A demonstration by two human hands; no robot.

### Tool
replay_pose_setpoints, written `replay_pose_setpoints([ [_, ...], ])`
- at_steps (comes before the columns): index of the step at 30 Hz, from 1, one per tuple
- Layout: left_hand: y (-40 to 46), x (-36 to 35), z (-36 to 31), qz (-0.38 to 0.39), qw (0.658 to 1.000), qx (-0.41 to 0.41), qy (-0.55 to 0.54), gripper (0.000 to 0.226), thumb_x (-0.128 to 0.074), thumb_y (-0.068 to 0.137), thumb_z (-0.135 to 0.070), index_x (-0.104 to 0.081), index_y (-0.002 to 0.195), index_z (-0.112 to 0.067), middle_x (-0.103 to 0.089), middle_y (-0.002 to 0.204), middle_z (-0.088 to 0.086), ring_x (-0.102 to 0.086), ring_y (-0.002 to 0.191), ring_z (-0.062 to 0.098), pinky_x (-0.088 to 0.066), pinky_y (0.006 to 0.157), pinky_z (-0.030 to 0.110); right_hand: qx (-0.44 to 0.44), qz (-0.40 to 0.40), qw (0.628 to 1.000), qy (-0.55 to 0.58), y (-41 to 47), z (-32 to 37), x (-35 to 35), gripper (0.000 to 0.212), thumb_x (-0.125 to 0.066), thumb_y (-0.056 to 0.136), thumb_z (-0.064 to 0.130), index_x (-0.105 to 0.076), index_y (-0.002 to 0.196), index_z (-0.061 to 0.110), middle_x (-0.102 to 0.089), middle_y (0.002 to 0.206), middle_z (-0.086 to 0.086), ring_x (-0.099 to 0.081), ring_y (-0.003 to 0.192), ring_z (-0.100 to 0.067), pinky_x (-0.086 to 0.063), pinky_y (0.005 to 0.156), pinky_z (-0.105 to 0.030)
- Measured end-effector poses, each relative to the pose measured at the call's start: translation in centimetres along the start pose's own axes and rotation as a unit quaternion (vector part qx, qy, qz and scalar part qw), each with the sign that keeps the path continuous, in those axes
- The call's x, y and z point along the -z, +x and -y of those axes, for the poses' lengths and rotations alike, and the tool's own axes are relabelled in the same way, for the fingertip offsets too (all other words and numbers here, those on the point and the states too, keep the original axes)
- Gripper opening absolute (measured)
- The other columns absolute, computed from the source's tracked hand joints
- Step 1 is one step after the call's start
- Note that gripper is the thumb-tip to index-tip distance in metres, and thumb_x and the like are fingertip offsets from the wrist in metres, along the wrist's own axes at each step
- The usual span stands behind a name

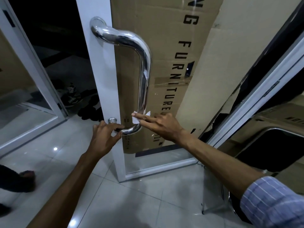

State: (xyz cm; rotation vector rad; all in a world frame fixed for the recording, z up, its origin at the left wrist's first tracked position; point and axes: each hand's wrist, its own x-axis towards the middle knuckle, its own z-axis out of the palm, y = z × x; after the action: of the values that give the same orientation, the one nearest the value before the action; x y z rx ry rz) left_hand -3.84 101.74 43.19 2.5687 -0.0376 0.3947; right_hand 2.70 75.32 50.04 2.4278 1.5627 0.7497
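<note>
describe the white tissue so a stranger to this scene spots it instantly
Find the white-framed glass door and follow its chrome pull handle down to its lower bend. Just above it, the tissue is the small crumpled white scrap under the right hand, matte against shiny metal.

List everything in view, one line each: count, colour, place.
handle: one, chrome, on the door's white frame.
tissue: one, white, against the handle's lower end.
knob: one, chrome, on the frame, low.
door: one, white frame with glass, centre.
cardboard box: one with black letters, brown, behind the glass.
shoes: several, dark, floor beyond the door.
chair: one, black, right.
floor: pale tiles, below.
left hand: one, grips the handle's lower bend.
right hand: one, fingers press the tissue on the handle.
</note>
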Motion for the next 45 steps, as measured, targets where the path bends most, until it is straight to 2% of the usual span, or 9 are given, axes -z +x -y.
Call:
replay_pose_setpoints([
  [8,0.0,-0.1,0.2,0.002,1.000,-0.006,-0.005,0.026,-0.071,0.096,-0.026,-0.076,0.120,-0.034,-0.071,0.104,-0.009,-0.044,0.097,0.013,-0.023,0.083,0.035,0.015,-0.009,0.998,0.059,0.3,-0.2,0.2,0.056,-0.060,0.095,-0.005,-0.049,0.147,0.013,-0.046,0.161,-0.009,-0.061,0.056,-0.022,-0.054,0.045,-0.033],
  [15,-0.2,-0.2,-0.1,0.009,1.000,0.002,0.000,0.026,-0.071,0.096,-0.027,-0.075,0.121,-0.034,-0.069,0.105,-0.008,-0.038,0.099,0.011,-0.020,0.084,0.033,-0.114,-0.219,0.965,0.084,-1.1,2.5,2.2,0.035,-0.071,0.099,0.009,-0.069,0.134,0.013,-0.061,0.147,0.004,-0.058,0.073,-0.011,-0.051,0.050,-0.025],
  [17,-0.3,-0.3,-0.1,0.004,1.000,0.003,-0.007,0.026,-0.072,0.096,-0.028,-0.074,0.120,-0.035,-0.070,0.104,-0.010,-0.038,0.098,0.010,-0.021,0.084,0.033,-0.257,-0.297,0.912,0.118,-1.3,3.7,2.1,0.030,-0.072,0.099,0.013,-0.072,0.129,0.014,-0.065,0.140,0.007,-0.052,0.072,-0.004,-0.049,0.055,-0.017],
  [22,-0.3,-0.2,-0.5,0.017,1.000,0.019,-0.016,0.023,-0.071,0.097,-0.030,-0.074,0.119,-0.035,-0.069,0.105,-0.010,-0.040,0.102,0.012,-0.023,0.086,0.034,-0.553,-0.404,0.684,0.248,0.5,7.6,2.4,0.027,-0.068,0.097,0.026,-0.070,0.123,0.031,-0.071,0.110,0.009,-0.058,0.082,-0.003,-0.055,0.061,-0.018],
  [26,0.1,0.5,-1.6,0.030,0.999,0.029,0.005,0.020,-0.071,0.097,-0.029,-0.075,0.117,-0.033,-0.066,0.104,-0.006,-0.042,0.105,0.017,-0.023,0.088,0.035,-0.652,-0.384,0.552,0.351,2.1,9.7,1.9,0.014,-0.068,0.098,0.033,-0.072,0.111,0.037,-0.069,0.103,0.011,-0.061,0.094,0.000,-0.050,0.070,-0.013],
  [29,0.9,0.7,-2.7,0.038,0.999,0.031,0.018,0.016,-0.072,0.096,-0.034,-0.076,0.111,-0.032,-0.069,0.107,-0.006,-0.046,0.110,0.023,-0.022,0.086,0.035,-0.672,-0.375,0.496,0.403,2.9,10.2,1.2,0.011,-0.068,0.099,0.029,-0.072,0.109,0.030,-0.072,0.103,0.015,-0.067,0.097,-0.002,-0.056,0.071,-0.017],
  [36,2.2,0.3,-5.5,0.031,0.996,0.051,-0.068,0.022,-0.074,0.095,-0.036,-0.073,0.117,-0.035,-0.073,0.114,-0.009,-0.054,0.119,0.021,-0.028,0.091,0.033,-0.672,-0.341,0.486,0.443,3.4,9.7,0.8,0.011,-0.069,0.098,0.029,-0.064,0.094,0.038,-0.070,0.098,0.012,-0.067,0.086,-0.002,-0.055,0.066,-0.015],
  [40,2.1,0.0,-7.2,0.041,0.996,0.044,-0.069,0.019,-0.078,0.092,-0.020,-0.079,0.110,-0.014,-0.078,0.106,0.002,-0.065,0.095,0.012,-0.031,0.071,0.001,-0.663,-0.297,0.510,0.461,3.2,9.3,-0.4,0.010,-0.070,0.096,0.025,-0.065,0.091,0.031,-0.068,0.101,0.007,-0.066,0.088,-0.005,-0.054,0.067,-0.014],
  [45,2.1,-0.1,-7.1,0.040,0.997,0.055,-0.021,0.015,-0.079,0.091,-0.029,-0.079,0.104,-0.021,-0.078,0.101,-0.001,-0.064,0.101,0.022,-0.034,0.081,0.032,-0.625,-0.284,0.531,0.496,3.4,9.8,-1.5,0.004,-0.069,0.099,0.025,-0.072,0.099,0.027,-0.073,0.096,0.012,-0.068,0.089,-0.001,-0.058,0.072,-0.018],
])
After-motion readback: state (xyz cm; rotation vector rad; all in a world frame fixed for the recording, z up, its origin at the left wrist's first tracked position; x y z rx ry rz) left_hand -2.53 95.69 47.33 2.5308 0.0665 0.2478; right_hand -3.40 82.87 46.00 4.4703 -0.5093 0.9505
